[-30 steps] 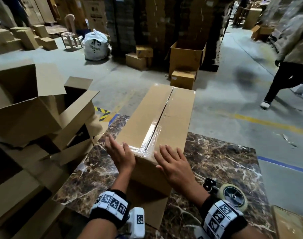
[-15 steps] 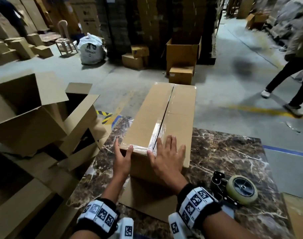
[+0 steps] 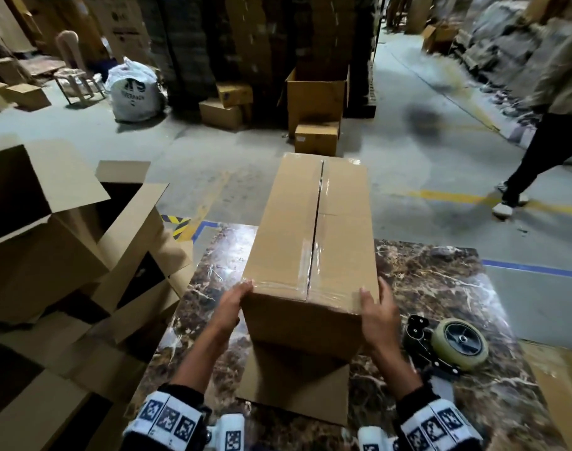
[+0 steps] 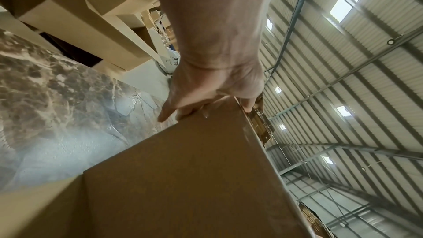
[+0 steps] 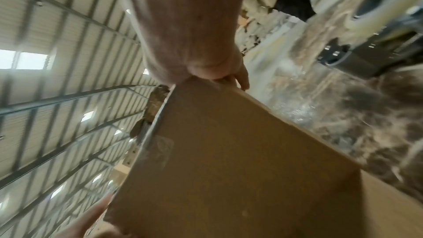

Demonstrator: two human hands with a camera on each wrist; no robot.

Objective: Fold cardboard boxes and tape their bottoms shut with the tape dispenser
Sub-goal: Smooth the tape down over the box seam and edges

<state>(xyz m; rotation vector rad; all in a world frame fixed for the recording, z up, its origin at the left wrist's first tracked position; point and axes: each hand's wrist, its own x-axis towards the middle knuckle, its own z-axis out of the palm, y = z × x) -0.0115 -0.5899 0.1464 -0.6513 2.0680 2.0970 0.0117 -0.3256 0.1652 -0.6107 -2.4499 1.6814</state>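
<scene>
You are now gripping the near end of the cardboard box from both sides: your left hand is curling round its left corner and your right hand round the right, where half a second ago both were lying on top, pressing the tape. That suggests the seam is sealed and you are getting ready to lift it off the marble table. The tape dispenser is lying just right of your wrist. Further left, the open boxes are piling up.
</scene>
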